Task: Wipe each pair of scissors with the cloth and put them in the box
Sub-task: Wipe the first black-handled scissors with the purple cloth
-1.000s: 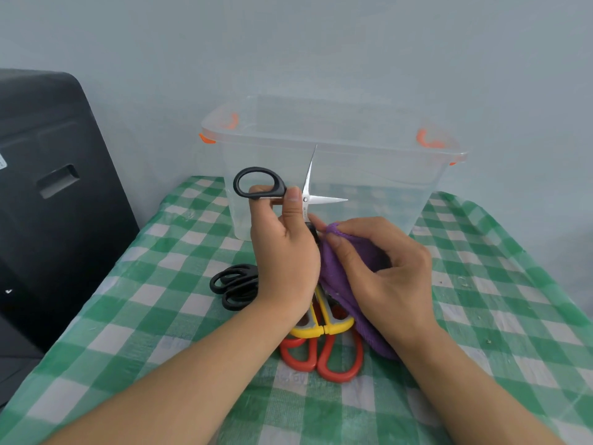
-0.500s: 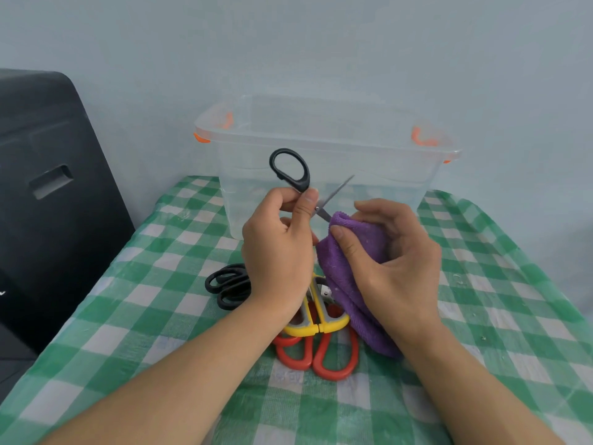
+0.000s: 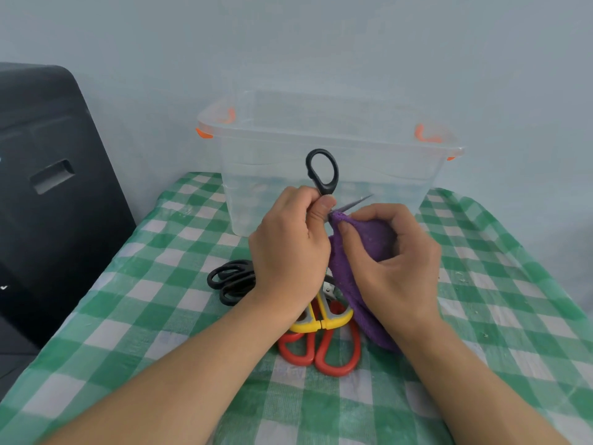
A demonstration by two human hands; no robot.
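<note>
Left hand (image 3: 288,248) grips black scissors (image 3: 323,175) by the handle, fingers curled tight round the lower part; one loop stands up above the thumb, in front of the box (image 3: 330,175). A blade tip pokes out to the right past the thumbnail, slanting upward.

Right hand (image 3: 391,258) holds the purple cloth (image 3: 372,239), fingers and thumb folded round it and pinching it onto the blade just beside the left thumb (the blade's base is hidden in the cloth). Rest of the cloth hangs down under the palm to the table.

On the green checked tablecloth (image 3: 154,316), under the wrists: a second black pair (image 3: 231,279) to the left, a yellow pair (image 3: 324,319), a red pair (image 3: 321,351) nearest, overlapping.

Box clear, orange latches, at the table's far edge. Dark cabinet (image 3: 48,203) off left.
</note>
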